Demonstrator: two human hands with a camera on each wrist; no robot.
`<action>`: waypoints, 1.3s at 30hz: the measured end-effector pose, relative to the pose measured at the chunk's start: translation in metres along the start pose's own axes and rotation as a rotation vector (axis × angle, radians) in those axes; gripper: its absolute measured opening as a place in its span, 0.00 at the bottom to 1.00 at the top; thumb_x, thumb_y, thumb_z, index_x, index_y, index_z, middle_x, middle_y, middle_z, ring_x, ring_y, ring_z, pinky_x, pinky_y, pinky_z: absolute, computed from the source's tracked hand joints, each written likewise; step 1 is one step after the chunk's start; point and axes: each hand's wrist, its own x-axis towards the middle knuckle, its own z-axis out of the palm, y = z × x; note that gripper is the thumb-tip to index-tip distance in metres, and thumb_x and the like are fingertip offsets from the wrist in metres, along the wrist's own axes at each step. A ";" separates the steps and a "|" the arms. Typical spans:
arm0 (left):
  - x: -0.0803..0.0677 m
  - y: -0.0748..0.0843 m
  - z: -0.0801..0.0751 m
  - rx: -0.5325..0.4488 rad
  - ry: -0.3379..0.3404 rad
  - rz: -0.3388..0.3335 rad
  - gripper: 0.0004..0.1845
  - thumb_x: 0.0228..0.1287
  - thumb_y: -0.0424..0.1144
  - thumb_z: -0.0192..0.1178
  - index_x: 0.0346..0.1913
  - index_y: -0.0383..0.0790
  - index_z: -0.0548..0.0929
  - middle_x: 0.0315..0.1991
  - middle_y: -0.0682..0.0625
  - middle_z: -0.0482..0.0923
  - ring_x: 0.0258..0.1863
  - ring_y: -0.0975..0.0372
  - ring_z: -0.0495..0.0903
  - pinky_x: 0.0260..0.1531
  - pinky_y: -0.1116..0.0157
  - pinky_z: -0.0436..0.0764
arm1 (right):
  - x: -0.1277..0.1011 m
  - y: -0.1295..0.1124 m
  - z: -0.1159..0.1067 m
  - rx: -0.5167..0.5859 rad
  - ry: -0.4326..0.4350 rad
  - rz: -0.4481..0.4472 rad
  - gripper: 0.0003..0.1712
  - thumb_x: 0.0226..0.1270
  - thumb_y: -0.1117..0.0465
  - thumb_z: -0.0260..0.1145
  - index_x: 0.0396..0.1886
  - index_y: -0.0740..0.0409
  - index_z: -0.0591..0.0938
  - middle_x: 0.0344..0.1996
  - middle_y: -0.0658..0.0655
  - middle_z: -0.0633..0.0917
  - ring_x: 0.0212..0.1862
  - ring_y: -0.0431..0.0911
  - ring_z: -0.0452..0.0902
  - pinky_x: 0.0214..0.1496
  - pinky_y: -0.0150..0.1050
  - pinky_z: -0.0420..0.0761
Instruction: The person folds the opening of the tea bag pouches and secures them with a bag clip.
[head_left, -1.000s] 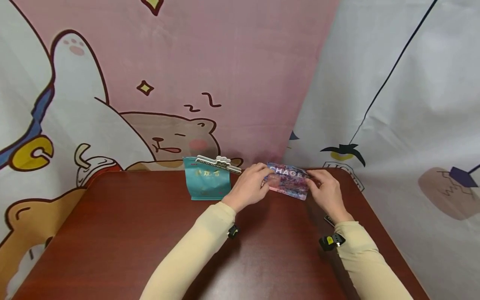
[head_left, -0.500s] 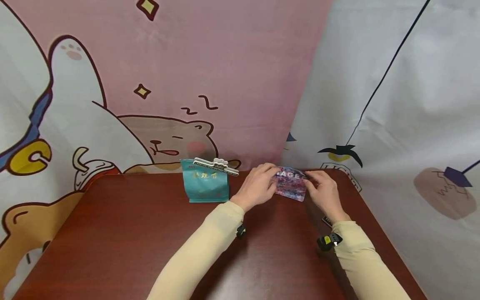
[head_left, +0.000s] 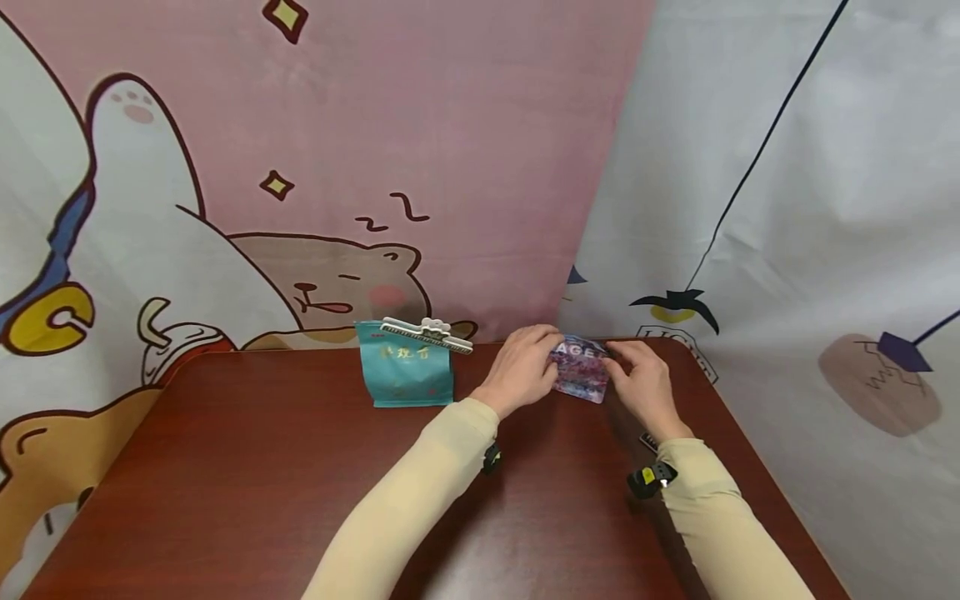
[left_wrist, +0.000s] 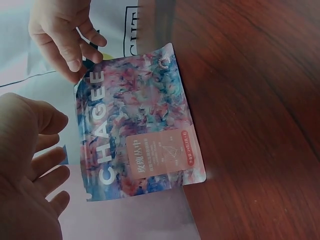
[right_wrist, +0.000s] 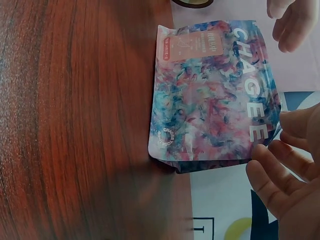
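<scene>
Red-brown table nearest; pale sleeves reach over it. Ridged strip by right wrist, perhaps clip, mostly hidden. Left hand beside mottled pouch, fingers loosely bent, holding nothing. Right hand pinches pouch's upper right corner. Pouch near table's far edge: pink-blue, white CHAGEE lettering, pink label. Beyond, cartoon backdrop.
</scene>
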 end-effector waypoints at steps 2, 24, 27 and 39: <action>0.002 0.001 0.001 0.005 -0.010 -0.011 0.22 0.71 0.38 0.62 0.66 0.41 0.81 0.67 0.48 0.77 0.70 0.57 0.72 0.75 0.59 0.63 | 0.000 0.000 0.000 0.002 0.000 0.003 0.17 0.70 0.70 0.68 0.57 0.71 0.84 0.52 0.70 0.84 0.54 0.66 0.81 0.54 0.63 0.78; 0.026 0.007 0.013 -0.023 -0.081 -0.018 0.22 0.74 0.39 0.59 0.69 0.43 0.79 0.70 0.49 0.76 0.72 0.58 0.70 0.77 0.57 0.58 | 0.005 0.004 0.004 0.040 0.005 0.071 0.12 0.70 0.70 0.68 0.52 0.67 0.86 0.51 0.69 0.85 0.56 0.66 0.80 0.58 0.62 0.76; 0.026 0.007 0.015 -0.048 -0.083 -0.024 0.21 0.75 0.39 0.59 0.68 0.43 0.80 0.68 0.50 0.77 0.71 0.59 0.72 0.77 0.57 0.58 | 0.005 0.005 0.007 0.045 0.004 0.077 0.12 0.70 0.71 0.68 0.51 0.67 0.85 0.51 0.69 0.86 0.55 0.65 0.81 0.57 0.62 0.77; 0.026 0.002 0.024 -0.097 -0.072 -0.041 0.20 0.75 0.40 0.60 0.66 0.44 0.82 0.65 0.52 0.81 0.69 0.60 0.74 0.77 0.56 0.58 | 0.006 0.008 0.018 0.000 0.020 0.098 0.09 0.67 0.72 0.70 0.46 0.64 0.83 0.33 0.64 0.87 0.33 0.55 0.80 0.35 0.47 0.75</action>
